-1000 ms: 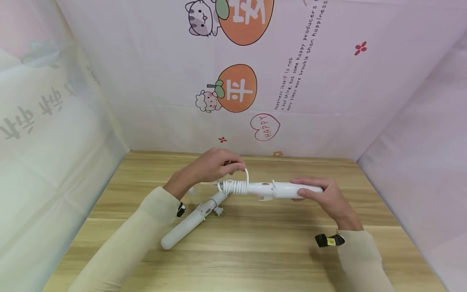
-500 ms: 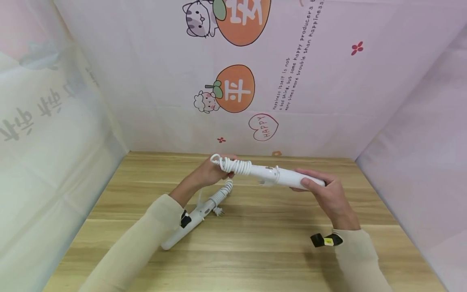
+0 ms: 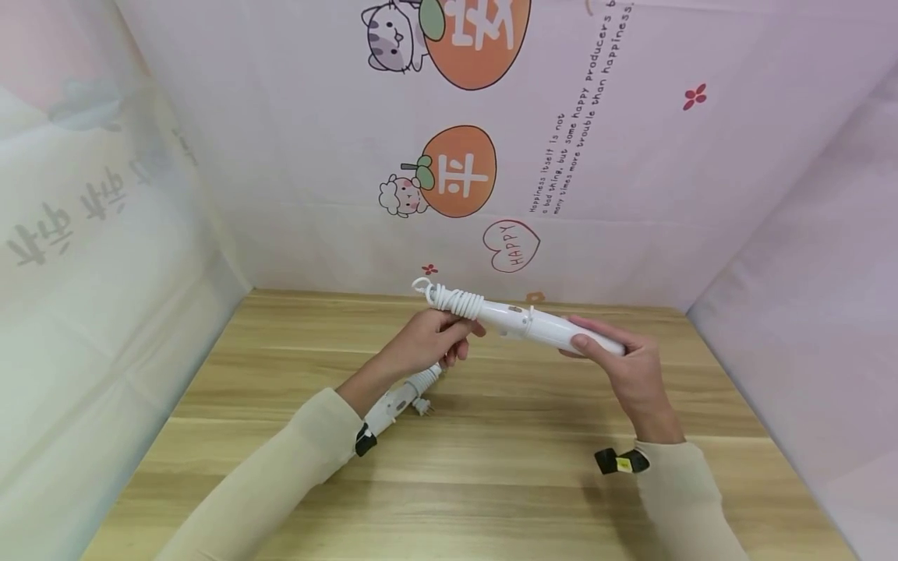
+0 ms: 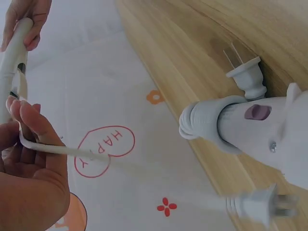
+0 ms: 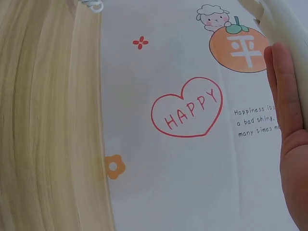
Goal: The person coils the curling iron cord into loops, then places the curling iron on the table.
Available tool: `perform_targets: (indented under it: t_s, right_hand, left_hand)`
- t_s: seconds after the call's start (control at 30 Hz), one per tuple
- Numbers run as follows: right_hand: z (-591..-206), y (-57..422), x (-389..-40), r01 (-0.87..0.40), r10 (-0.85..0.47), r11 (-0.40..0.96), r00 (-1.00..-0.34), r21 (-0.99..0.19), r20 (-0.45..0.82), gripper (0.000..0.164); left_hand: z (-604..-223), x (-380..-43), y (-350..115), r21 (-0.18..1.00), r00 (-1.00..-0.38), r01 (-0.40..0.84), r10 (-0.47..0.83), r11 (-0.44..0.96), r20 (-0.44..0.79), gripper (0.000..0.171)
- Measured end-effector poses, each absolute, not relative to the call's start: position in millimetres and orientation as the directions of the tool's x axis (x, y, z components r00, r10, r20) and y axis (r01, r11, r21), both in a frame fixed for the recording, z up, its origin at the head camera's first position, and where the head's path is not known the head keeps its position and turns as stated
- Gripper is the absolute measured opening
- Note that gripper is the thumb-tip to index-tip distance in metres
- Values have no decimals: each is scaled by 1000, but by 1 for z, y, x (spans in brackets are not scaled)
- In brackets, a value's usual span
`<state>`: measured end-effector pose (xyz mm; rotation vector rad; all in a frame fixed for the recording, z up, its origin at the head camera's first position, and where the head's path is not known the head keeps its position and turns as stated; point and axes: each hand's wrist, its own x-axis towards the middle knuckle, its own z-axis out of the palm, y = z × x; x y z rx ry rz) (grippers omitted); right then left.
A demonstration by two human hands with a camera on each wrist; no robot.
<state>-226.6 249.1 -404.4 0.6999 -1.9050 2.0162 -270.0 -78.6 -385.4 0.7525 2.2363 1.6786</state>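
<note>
A white hair iron (image 3: 554,329) is held up at a tilt, its left end higher, with its white cord (image 3: 457,302) wound in several coils round the narrow end. My right hand (image 3: 634,374) grips the thick end, thumb on top. Just under the coils, my left hand (image 3: 426,343) has its fingers curled round the free length of cord. That cord stretch (image 4: 57,148) crosses the fingers in the left wrist view, and a blurred two-pin plug (image 4: 255,204) hangs at its end.
A second white hair iron (image 3: 387,411) lies on the wooden table (image 3: 533,483), partly hidden by my left arm. Its cord is wound up, with its plug (image 3: 422,405) beside it. Printed cloth walls (image 3: 596,257) stand at the back and both sides.
The held hair iron has risen, its coiled end tilting up. My left hand has passed from above the coils, behind them, to beneath them with the cord, which makes another turn.
</note>
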Motion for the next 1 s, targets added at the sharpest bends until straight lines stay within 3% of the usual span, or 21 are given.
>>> perform_targets:
  t_s: [0.27,0.67,1.0]
  right_hand:
    - [-405,243,-229,-606,-78,-42,-791,-795,607,29]
    - [-405,244,-232,-621,-4,28,-783,-783,621,28]
    - [-415,251,-228,-477,-134,204,-879,-855,458,28]
  left_hand:
    - [-385,-261,-80,883,-855,327,503,336,125,29]
    - [-370,-252,-87,678,-836,509,492,530,243,32]
    - [-359,-264,-113,496,-740,671,541,552,399,19]
